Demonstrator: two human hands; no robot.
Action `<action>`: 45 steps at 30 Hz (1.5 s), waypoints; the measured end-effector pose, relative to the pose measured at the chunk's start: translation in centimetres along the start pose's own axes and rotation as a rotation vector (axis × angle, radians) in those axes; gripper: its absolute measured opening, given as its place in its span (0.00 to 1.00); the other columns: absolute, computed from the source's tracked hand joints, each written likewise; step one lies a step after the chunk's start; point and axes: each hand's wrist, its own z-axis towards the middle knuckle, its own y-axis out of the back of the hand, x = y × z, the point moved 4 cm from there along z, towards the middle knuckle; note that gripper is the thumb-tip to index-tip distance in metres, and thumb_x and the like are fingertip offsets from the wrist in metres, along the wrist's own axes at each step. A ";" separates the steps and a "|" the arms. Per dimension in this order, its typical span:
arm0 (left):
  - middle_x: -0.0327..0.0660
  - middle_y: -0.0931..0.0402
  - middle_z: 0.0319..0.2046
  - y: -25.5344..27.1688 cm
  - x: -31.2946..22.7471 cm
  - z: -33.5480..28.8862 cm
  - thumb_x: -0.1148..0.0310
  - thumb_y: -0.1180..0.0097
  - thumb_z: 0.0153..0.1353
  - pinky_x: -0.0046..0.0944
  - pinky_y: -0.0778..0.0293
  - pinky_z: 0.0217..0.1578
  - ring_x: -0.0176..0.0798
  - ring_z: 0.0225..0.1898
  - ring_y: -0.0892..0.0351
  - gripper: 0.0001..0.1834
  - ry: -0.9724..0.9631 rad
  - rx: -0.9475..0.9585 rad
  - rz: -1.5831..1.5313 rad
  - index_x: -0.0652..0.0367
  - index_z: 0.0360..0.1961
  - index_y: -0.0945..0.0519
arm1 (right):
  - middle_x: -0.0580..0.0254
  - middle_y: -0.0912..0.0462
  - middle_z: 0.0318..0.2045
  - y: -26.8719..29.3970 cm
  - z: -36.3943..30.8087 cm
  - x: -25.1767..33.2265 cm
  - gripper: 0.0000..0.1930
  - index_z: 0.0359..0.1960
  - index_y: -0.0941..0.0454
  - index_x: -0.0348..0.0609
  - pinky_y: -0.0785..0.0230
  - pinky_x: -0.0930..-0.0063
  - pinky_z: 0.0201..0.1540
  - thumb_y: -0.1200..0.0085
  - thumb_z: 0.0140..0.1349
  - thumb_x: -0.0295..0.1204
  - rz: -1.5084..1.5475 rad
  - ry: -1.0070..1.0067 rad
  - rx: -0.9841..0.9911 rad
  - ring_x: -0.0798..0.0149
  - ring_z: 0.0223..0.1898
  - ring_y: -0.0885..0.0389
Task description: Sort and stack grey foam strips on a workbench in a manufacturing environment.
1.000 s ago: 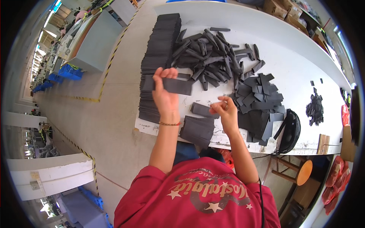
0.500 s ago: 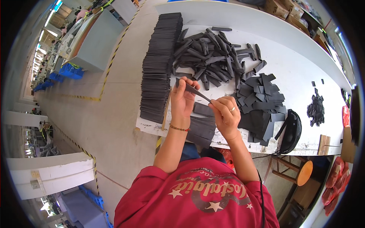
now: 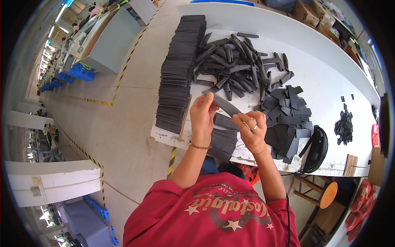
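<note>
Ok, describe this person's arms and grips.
Red sleeves end near the elbows; both forearms are bare. The left grip has a thin brownish bracelet at its wrist; the right grip wears a silvery ring. No gloves. A thin black cable runs by the right sleeve.

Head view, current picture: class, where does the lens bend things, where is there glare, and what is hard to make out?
Head view: the white back panel bows into an arc; head view: ceiling lights at upper left glare white; head view: pieces in the small dark heap merge together, while the held strip shows no obvious blur.
</note>
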 end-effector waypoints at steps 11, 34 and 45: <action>0.33 0.22 0.25 -1.0 2.1 -1.5 0.72 0.36 0.56 0.23 0.35 0.29 0.24 0.25 0.31 0.09 0.007 0.185 0.385 0.67 0.35 0.18 | 0.70 0.21 0.34 -3.1 -4.1 -4.9 0.12 0.46 0.23 0.34 0.34 0.82 0.42 0.47 0.67 0.31 0.944 -1.110 0.213 0.77 0.35 0.27; 0.32 0.24 0.26 -0.4 4.7 -1.5 0.68 0.40 0.61 0.25 0.32 0.27 0.24 0.26 0.28 0.08 0.104 0.405 0.702 0.63 0.34 0.19 | 0.76 0.22 0.27 -4.1 -9.1 -4.3 0.04 0.32 0.22 0.43 0.43 0.87 0.30 0.42 0.63 0.28 1.245 -1.393 -0.086 0.84 0.27 0.32; 0.33 0.24 0.24 -0.1 5.4 -2.7 0.72 0.39 0.59 0.26 0.29 0.28 0.25 0.26 0.27 0.06 0.192 0.483 0.710 0.65 0.33 0.20 | 0.75 0.22 0.28 -4.2 -9.7 -5.3 0.04 0.34 0.23 0.42 0.35 0.85 0.33 0.42 0.63 0.27 1.183 -1.419 -0.150 0.81 0.29 0.27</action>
